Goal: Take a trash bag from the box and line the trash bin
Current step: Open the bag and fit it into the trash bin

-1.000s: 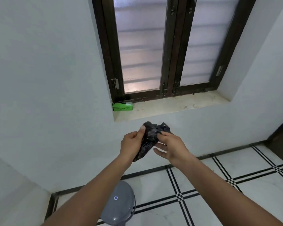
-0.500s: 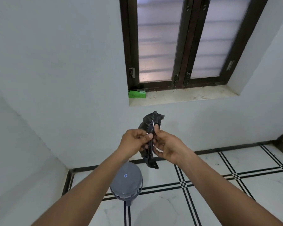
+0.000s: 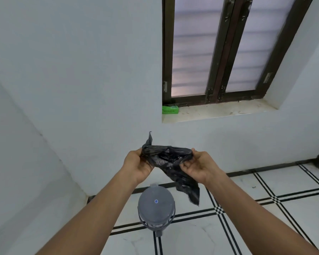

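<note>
Head view, the only one here: both hands are up in front of the wall under the window, working a crumpled black trash bag (image 3: 170, 159) open. The left hand (image 3: 138, 164) has its grip pinched shut on the bag's left end, the right hand (image 3: 199, 167) is pinched on the right end, and the plastic is stretched between them. So the bag's long axis runs pretty much left to right, with a loose tail drooping down and to the right, and a little corner sticking up by the left hand.

The grey trash bin (image 3: 156, 208) sits on the tiled floor below the hands, lid apparently on. The green box (image 3: 170, 109) is on the window sill, well apart from all this.

My take: the bag's still bunched, so find the open mouth first. Rub the layers apart with thumbs, then shake it downward so it fills with air. The lid looks like it needs to come off before lining.
</note>
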